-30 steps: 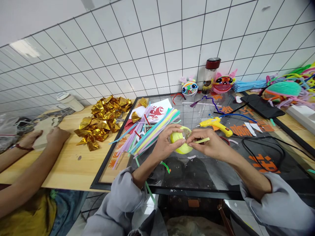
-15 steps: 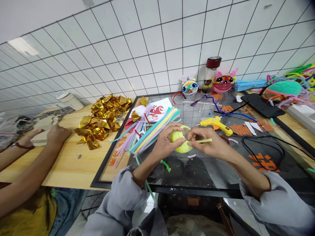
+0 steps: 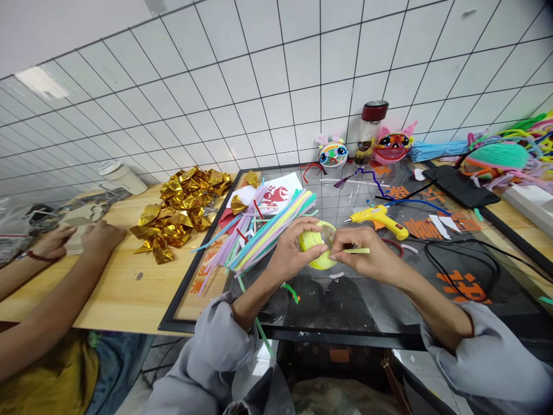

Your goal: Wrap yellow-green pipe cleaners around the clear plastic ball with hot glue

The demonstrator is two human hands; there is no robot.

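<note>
White tiles with dark lines cover the wall (image 3: 298, 69) behind a wooden table (image 3: 112, 294), where a black-framed panel (image 3: 354, 311) lies. Over the panel, directly before the person, the left hand (image 3: 288, 249) grips a round yellow ball (image 3: 311, 240), fingers on top and thumb below. At its right side, the right hand (image 3: 367, 237) pinches a thin yellow strip (image 3: 358, 251). Pipe cleaners (image 3: 272, 235) lie to the left, a glue gun (image 3: 381, 218) to the right.

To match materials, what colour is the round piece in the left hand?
The round piece is mostly bright yellow, clearest in the head view.
</note>
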